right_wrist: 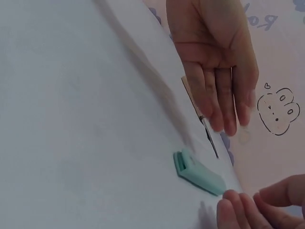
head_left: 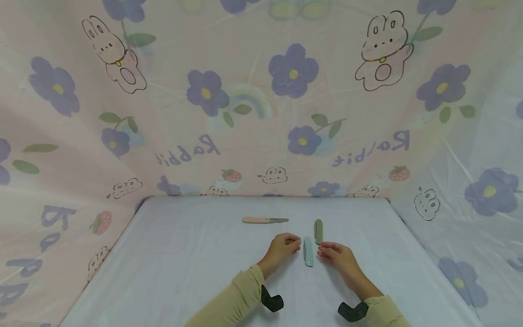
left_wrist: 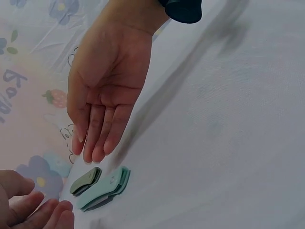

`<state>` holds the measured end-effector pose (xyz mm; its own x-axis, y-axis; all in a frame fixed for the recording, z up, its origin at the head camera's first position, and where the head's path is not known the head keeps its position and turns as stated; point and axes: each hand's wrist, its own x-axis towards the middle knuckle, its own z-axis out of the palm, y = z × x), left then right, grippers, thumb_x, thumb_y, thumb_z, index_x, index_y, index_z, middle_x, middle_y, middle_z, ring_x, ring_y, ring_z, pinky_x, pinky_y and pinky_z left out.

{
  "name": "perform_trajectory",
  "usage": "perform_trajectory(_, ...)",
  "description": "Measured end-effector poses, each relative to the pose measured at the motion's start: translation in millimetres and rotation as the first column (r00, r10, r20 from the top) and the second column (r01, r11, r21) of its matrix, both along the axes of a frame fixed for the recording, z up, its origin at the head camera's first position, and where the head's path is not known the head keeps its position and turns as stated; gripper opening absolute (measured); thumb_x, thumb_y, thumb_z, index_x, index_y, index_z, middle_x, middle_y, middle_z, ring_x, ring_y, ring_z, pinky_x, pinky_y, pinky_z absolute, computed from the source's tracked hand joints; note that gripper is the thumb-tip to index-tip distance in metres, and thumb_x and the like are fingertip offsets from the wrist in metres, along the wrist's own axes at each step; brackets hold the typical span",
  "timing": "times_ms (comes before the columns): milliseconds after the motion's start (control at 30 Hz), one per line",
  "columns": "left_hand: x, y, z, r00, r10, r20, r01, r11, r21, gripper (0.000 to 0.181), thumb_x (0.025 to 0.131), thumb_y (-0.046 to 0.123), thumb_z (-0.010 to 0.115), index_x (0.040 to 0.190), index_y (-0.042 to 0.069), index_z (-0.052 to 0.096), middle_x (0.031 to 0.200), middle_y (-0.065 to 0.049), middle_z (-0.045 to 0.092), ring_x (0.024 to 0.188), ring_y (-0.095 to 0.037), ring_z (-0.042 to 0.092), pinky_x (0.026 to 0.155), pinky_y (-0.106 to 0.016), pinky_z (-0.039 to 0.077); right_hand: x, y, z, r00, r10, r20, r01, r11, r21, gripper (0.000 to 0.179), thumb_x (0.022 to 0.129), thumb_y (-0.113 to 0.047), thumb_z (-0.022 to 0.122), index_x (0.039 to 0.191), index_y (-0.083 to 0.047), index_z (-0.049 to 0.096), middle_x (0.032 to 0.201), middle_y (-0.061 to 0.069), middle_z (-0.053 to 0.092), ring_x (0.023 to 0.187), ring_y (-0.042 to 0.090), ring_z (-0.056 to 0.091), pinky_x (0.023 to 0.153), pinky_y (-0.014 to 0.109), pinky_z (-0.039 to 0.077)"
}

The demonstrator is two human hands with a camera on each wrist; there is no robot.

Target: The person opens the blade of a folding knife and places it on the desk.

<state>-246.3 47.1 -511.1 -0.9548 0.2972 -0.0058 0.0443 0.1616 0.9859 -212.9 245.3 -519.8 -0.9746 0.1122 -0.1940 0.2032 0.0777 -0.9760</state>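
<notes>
A mint-green folding knife [head_left: 308, 252], folded, lies on the white table between my two hands. Just beyond it is an olive-green folding knife [head_left: 318, 231], also folded. My left hand [head_left: 282, 250] hovers left of the mint knife, fingers loosely bent and holding nothing. On the other side, my right hand [head_left: 338, 256] has its fingertips close to the near end of the olive knife. The left wrist view shows that hand's palm and extended fingers [left_wrist: 97, 133] with nothing in them. In the right wrist view the mint knife [right_wrist: 200, 174] lies near my right fingertips.
Farther back on the table lies a paring knife [head_left: 257, 220] with a beige handle, its blade pointing right. A curtain [head_left: 245, 150] printed with rabbits and flowers surrounds the table [head_left: 184, 254] at the back and sides. Dark wrist mounts [head_left: 271, 302] stick out by both cuffs.
</notes>
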Motion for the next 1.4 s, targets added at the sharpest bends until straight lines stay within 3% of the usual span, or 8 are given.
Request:
perform_trajectory(233,5.0,6.9,-9.0,1.0,0.003,-0.03,-0.007,0.992,-0.128,0.014,0.089,0.018,0.063,0.096,0.006,0.067,0.084,0.003,0.064,0.077,-0.006,0.057,0.068,-0.024,0.05,0.5,-4.9,-6.7,0.999,0.039,0.014,-0.039,0.999,-0.03,0.031,0.094,-0.004,0.05,0.119,0.015,0.051,0.107,0.022,0.062,0.092,0.024,0.064,0.079,0.031,0.053)
perform_trajectory(400,7.8,10.3,-11.2,0.999,-0.003,-0.037,-0.004,0.984,-0.176,0.015,0.088,0.018,0.064,0.097,0.007,0.067,0.088,0.005,0.063,0.083,-0.006,0.055,0.074,-0.027,0.049,1.1,-8.3,-6.8,0.998,0.049,0.026,-0.048,0.998,-0.041,0.032,0.094,-0.005,0.049,0.12,0.015,0.05,0.109,0.023,0.062,0.095,0.027,0.063,0.081,0.032,0.053)
perform_trajectory(767,8.2,13.7,-13.1,1.0,-0.022,-0.015,0.019,0.988,-0.152,0.016,0.089,0.017,0.063,0.099,0.005,0.066,0.086,0.006,0.064,0.079,-0.004,0.056,0.069,-0.023,0.049,-2.1,-12.3,-3.2,0.994,0.068,0.082,-0.067,0.998,-0.021,0.035,0.096,-0.008,0.046,0.124,0.013,0.048,0.11,0.023,0.062,0.097,0.026,0.063,0.083,0.035,0.052)
perform_trajectory(1033,8.7,10.0,-15.7,1.0,-0.024,-0.018,0.022,0.995,-0.098,0.02,0.088,0.014,0.063,0.102,-0.001,0.065,0.091,-0.002,0.067,0.082,-0.006,0.058,0.072,-0.024,0.05,-3.8,-13.2,-5.1,0.994,0.078,0.075,-0.07,0.992,-0.104,0.035,0.096,-0.007,0.046,0.125,0.013,0.047,0.112,0.022,0.06,0.098,0.025,0.062,0.086,0.036,0.05)
perform_trajectory(1267,9.7,5.7,-15.7,0.999,-0.033,0.019,0.033,0.999,-0.016,0.022,0.087,0.011,0.063,0.104,-0.003,0.064,0.094,-0.005,0.067,0.083,-0.008,0.06,0.071,-0.024,0.051,-3.7,-17.6,-4.5,0.985,0.163,0.052,-0.152,0.972,-0.181,0.037,0.096,-0.006,0.047,0.126,0.016,0.043,0.115,0.022,0.059,0.101,0.023,0.061,0.089,0.036,0.049)
perform_trajectory(1400,9.6,4.2,-17.9,0.999,-0.032,0.035,0.032,1.0,0.001,0.021,0.088,0.01,0.063,0.105,-0.003,0.063,0.093,-0.006,0.068,0.083,-0.008,0.06,0.07,-0.025,0.052,-3.5,-20.3,-6.7,0.98,0.199,0.03,-0.192,0.968,-0.162,0.036,0.095,-0.004,0.05,0.124,0.018,0.045,0.111,0.019,0.061,0.099,0.021,0.062,0.087,0.034,0.05)
